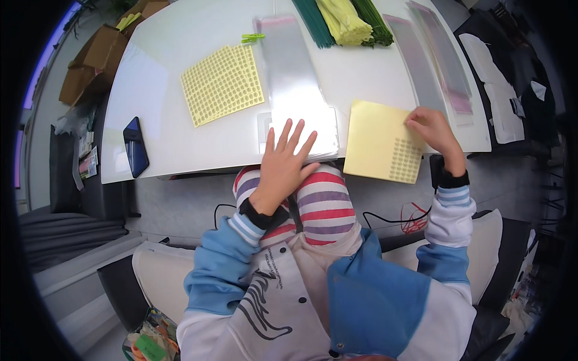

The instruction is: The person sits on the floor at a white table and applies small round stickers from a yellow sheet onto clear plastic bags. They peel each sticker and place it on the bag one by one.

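Note:
My left hand (283, 167) lies flat with spread fingers on the near end of a stack of long clear plastic bags (293, 67). Pale light glares off the bags near my fingertips. To the right, a yellow sheet of small round stickers (375, 135) reaches past the table's front edge. Printed stickers fill its lower right part, and the rest of its face is bare. My right hand (431, 128) is over the sheet's upper right edge, thumb and index finger pinched together. Whether a sticker is between those fingertips is too small to tell.
More yellow sticker sheets (223, 83) lie left of the bags, near a green clip (252, 38). A phone (135, 146) rests by the left edge. Bundles of green and yellow stems (343, 22) and further clear bags (433, 58) are at the back. A cardboard box (97, 58) stands beyond the table.

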Demonstrator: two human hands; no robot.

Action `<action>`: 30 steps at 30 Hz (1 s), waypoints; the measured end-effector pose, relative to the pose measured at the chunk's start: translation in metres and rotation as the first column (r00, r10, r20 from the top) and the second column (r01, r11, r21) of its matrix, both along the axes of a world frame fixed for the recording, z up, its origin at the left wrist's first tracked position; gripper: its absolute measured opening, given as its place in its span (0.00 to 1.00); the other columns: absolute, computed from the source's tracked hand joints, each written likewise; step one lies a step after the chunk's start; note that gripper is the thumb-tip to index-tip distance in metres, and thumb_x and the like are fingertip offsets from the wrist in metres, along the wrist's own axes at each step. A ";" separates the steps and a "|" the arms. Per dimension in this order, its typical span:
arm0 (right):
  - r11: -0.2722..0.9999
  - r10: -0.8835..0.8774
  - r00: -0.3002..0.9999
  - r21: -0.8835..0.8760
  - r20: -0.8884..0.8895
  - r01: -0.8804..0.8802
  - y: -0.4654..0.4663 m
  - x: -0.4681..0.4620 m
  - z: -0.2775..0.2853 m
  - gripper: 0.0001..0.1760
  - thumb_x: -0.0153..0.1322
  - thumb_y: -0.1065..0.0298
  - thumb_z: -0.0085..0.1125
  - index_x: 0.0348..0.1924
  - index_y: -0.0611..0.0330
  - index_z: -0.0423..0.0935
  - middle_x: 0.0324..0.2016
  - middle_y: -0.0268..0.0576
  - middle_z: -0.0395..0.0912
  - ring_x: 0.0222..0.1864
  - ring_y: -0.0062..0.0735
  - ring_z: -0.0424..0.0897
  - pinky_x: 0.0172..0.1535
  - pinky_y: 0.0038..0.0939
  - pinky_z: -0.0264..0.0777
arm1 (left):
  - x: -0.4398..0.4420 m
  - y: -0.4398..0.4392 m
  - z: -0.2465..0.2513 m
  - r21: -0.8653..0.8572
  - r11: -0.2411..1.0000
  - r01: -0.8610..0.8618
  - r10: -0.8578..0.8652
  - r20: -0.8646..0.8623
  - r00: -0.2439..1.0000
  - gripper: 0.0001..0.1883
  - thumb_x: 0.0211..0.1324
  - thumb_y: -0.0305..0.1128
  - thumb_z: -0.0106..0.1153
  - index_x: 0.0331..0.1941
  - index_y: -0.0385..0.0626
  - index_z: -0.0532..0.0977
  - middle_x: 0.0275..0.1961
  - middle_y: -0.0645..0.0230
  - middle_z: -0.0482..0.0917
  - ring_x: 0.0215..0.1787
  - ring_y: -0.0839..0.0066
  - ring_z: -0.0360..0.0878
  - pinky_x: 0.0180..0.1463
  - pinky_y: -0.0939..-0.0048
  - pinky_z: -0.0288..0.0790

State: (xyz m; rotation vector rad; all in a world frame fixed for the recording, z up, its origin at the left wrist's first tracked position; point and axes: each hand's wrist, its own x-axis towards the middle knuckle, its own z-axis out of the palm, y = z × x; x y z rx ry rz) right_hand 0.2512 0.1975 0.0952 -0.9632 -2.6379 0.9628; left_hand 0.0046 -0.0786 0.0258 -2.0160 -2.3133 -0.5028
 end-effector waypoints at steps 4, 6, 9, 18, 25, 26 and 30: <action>0.947 0.068 0.998 0.313 0.015 -0.069 0.008 -0.034 -0.019 0.09 0.66 0.68 0.58 0.30 0.66 0.81 0.32 0.49 0.81 0.39 0.48 0.79 0.45 0.40 0.74 | -0.023 -0.014 0.006 -0.100 0.995 0.019 -0.032 -0.128 0.991 0.40 0.52 0.55 0.66 0.69 0.57 0.67 0.75 0.58 0.60 0.78 0.55 0.52 0.75 0.39 0.48; 0.924 0.111 0.994 0.367 0.007 -0.106 0.010 -0.051 -0.021 0.09 0.65 0.68 0.58 0.30 0.65 0.82 0.32 0.49 0.81 0.40 0.50 0.79 0.46 0.42 0.74 | -0.020 -0.020 0.014 -0.057 0.998 0.031 -0.033 -0.041 0.999 0.41 0.51 0.55 0.66 0.68 0.54 0.67 0.75 0.57 0.60 0.78 0.54 0.53 0.75 0.37 0.45; 0.932 0.136 0.990 0.341 -0.023 -0.120 0.006 -0.070 -0.024 0.08 0.65 0.69 0.57 0.30 0.64 0.82 0.32 0.48 0.81 0.41 0.49 0.79 0.46 0.42 0.74 | 0.007 -0.009 0.020 0.037 0.997 0.072 -0.075 0.074 0.994 0.39 0.52 0.55 0.65 0.65 0.46 0.69 0.72 0.55 0.63 0.77 0.52 0.55 0.76 0.37 0.41; 0.985 -0.148 0.973 -0.112 -0.176 0.130 -0.009 -0.056 -0.036 0.07 0.67 0.71 0.61 0.35 0.66 0.82 0.42 0.48 0.83 0.43 0.38 0.81 0.49 0.32 0.73 | 0.080 0.070 0.002 -0.019 0.992 0.126 -0.124 0.103 0.987 0.52 0.43 0.58 0.69 0.68 0.38 0.62 0.73 0.46 0.59 0.77 0.51 0.53 0.76 0.43 0.46; 0.881 -0.450 0.815 -0.330 -0.365 0.339 -0.052 0.011 -0.028 0.06 0.70 0.74 0.62 0.38 0.65 0.83 0.45 0.38 0.83 0.39 0.23 0.80 0.41 0.24 0.73 | 0.073 0.057 0.005 0.056 0.987 0.152 -0.161 0.232 0.959 0.53 0.41 0.55 0.72 0.67 0.33 0.63 0.71 0.40 0.59 0.76 0.45 0.54 0.75 0.43 0.49; 0.812 -0.531 0.800 -0.435 -0.278 0.388 -0.058 0.013 -0.030 0.05 0.70 0.74 0.62 0.38 0.65 0.83 0.45 0.36 0.83 0.37 0.21 0.80 0.39 0.23 0.73 | 0.076 0.060 0.006 0.027 0.989 0.146 -0.148 0.230 0.962 0.53 0.41 0.55 0.72 0.66 0.32 0.63 0.70 0.39 0.60 0.75 0.44 0.55 0.75 0.43 0.50; 0.975 -0.190 0.918 0.043 -0.347 0.218 -0.067 -0.002 -0.042 0.06 0.67 0.75 0.63 0.37 0.64 0.82 0.30 0.40 0.77 0.30 0.33 0.79 0.33 0.28 0.72 | 0.086 0.067 0.014 -0.007 0.992 0.129 -0.126 0.162 0.979 0.52 0.41 0.57 0.72 0.65 0.31 0.63 0.66 0.41 0.64 0.71 0.41 0.58 0.72 0.41 0.53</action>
